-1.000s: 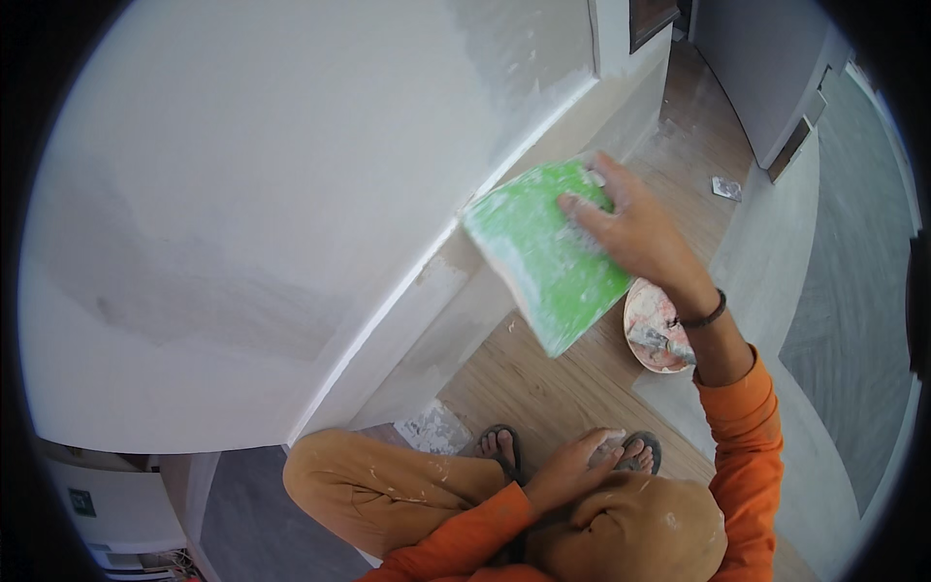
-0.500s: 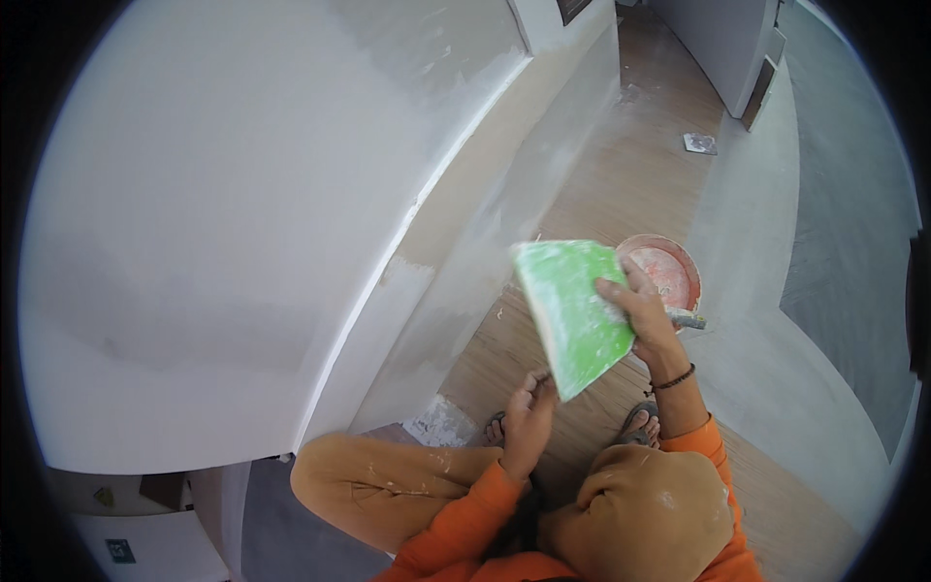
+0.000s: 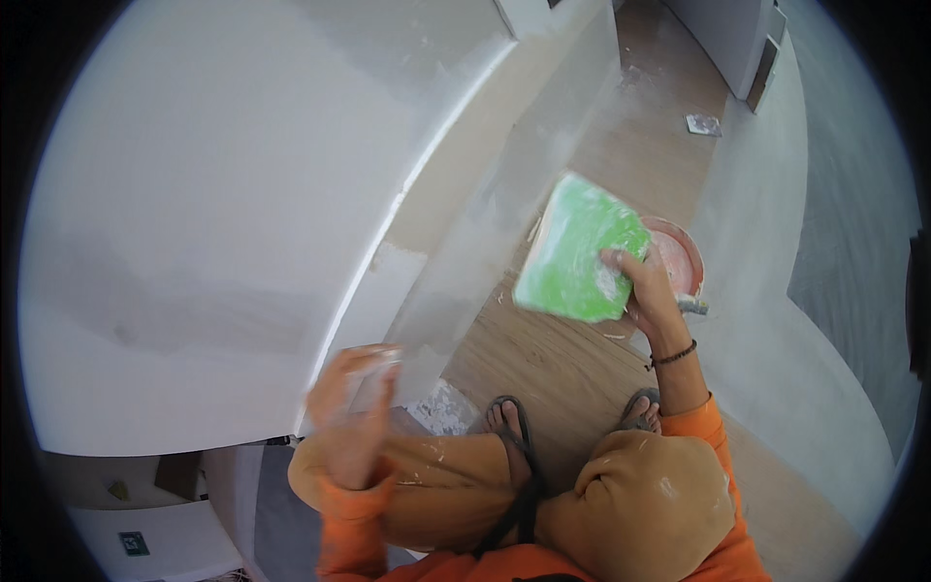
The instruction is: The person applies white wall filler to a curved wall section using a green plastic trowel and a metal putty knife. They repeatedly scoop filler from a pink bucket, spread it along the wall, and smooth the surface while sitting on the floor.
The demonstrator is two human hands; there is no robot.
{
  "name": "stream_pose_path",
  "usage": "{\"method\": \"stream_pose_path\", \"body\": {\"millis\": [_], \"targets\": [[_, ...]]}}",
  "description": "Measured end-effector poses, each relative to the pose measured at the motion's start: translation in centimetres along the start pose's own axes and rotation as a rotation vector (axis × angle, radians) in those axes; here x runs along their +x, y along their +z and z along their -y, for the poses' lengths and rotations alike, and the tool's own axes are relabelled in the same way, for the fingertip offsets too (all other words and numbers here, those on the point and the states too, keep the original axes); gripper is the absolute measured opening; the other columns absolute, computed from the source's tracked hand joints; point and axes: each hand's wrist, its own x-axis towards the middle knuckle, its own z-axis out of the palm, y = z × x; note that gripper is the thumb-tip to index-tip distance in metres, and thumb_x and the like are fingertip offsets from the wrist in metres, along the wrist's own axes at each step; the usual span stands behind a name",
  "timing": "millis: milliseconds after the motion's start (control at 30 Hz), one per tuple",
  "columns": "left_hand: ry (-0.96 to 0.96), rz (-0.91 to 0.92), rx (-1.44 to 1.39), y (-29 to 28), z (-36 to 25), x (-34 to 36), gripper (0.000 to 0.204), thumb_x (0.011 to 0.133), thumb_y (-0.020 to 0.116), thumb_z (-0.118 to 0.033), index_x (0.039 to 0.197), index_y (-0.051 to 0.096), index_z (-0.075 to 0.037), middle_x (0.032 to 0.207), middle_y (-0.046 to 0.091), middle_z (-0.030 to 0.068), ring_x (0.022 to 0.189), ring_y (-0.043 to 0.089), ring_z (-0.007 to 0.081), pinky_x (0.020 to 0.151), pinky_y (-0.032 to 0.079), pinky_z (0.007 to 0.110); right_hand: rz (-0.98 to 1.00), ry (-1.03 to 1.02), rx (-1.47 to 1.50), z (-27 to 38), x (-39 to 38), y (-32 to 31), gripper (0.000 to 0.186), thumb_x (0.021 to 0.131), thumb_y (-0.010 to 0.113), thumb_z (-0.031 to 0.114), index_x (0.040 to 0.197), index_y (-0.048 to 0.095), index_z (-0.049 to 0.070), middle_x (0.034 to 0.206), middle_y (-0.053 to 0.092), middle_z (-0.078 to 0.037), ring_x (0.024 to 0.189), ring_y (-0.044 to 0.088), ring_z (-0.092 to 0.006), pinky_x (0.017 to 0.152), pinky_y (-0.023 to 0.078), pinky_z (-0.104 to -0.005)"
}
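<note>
A flat green putty board (image 3: pixel 579 257), smeared with white, is gripped at its right edge by my right hand (image 3: pixel 648 281). The thumb lies on its face and the fingers pass behind it. My left hand (image 3: pixel 354 407) is raised over my left knee, in front of the low part of the wall, and blurred by motion. Its thumb and fingers curve toward each other; whether anything is between them is unclear. Beyond the right hand sits a round pinkish bucket (image 3: pixel 684 254), with a putty-stained tool handle (image 3: pixel 691 305) at its near rim.
A large pale wall (image 3: pixel 194 242) with a stepped lower edge fills the left. Wood-look flooring (image 3: pixel 529 349) runs below it, with a white-spattered patch (image 3: pixel 441 407) near my foot. A small flat piece (image 3: pixel 704 125) lies farther off, near a door panel (image 3: pixel 727 44).
My left hand has left the board's lower corner and swung left toward the wall. The green board, still in my right hand, has tilted and risen slightly.
</note>
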Motion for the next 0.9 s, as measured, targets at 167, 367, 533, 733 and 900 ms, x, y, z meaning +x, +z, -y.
{"method": "stream_pose_path", "body": {"millis": [167, 367, 533, 733, 900], "targets": [[0.218, 0.153, 0.383, -8.2, 2.3, 1.1, 0.015, 0.084, 0.067, 0.005, 0.098, 0.067, -0.001, 0.092, 0.072, 0.0143, 0.085, 0.07, 0.0293, 0.078, 0.053, 0.034, -0.27, -0.058, 0.275, -1.3, 1.2, -3.8, 0.038, 0.091, 0.061, 0.001, 0.127, 0.05, -0.003, 0.123, 0.058, -0.014, 0.113, 0.06, -0.0254, 0.099, 0.052, -0.0392], [0.406, 0.116, 0.545, -12.0, 7.1, 0.2, 0.018, 0.082, 0.064, 0.002, 0.1, 0.066, -0.002, 0.093, 0.071, 0.0117, 0.084, 0.069, 0.032, 0.076, 0.055, 0.039, -0.13, -0.18, 0.388, -1.7, 2.4, -3.9, 0.039, 0.1, 0.053, 0.014, 0.131, 0.043, -0.008, 0.131, 0.055, -0.022, 0.115, 0.062, -0.0336, 0.094, 0.059, -0.0435], [0.614, 0.174, 0.558, -9.5, 9.0, -0.9, 0.017, 0.085, 0.061, -0.006, 0.102, 0.065, -0.006, 0.095, 0.071, 0.0113, 0.094, 0.068, 0.0342, 0.087, 0.053, 0.047, -0.065, -0.11, -0.178, -9.6, 0.4, 1.0, 0.051, 0.101, 0.06, 0.027, 0.136, 0.044, -0.005, 0.13, 0.057, -0.021, 0.116, 0.062, -0.0303, 0.091, 0.059, -0.0418], [0.538, 0.077, 0.748, -10.7, 11.9, -3.9, 0.029, 0.09, 0.059, -0.011, 0.119, 0.058, -0.01, 0.111, 0.071, 0.0105, 0.12, 0.057, 0.0371, 0.102, 0.045, 0.049, 0.079, -0.04, -0.313, -15.7, -5.4, 8.1, 0.03, 0.1, 0.061, 0.017, 0.123, 0.059, -0.003, 0.113, 0.065, -0.01, 0.101, 0.06, -0.018, 0.087, 0.05, -0.032], [0.549, 0.037, 0.892, -9.3, 13.5, -4.8, 0.031, 0.094, 0.056, -0.017, 0.125, 0.055, -0.016, 0.122, 0.069, 0.0065, 0.132, 0.05, 0.0337, 0.113, 0.033, 0.047, 0.224, -0.182, -0.285, -16.6, -5.5, 9.2, 0.025, 0.101, 0.057, 0.013, 0.121, 0.061, -0.003, 0.107, 0.066, -0.009, 0.097, 0.061, -0.018, 0.085, 0.05, -0.0319]]}}
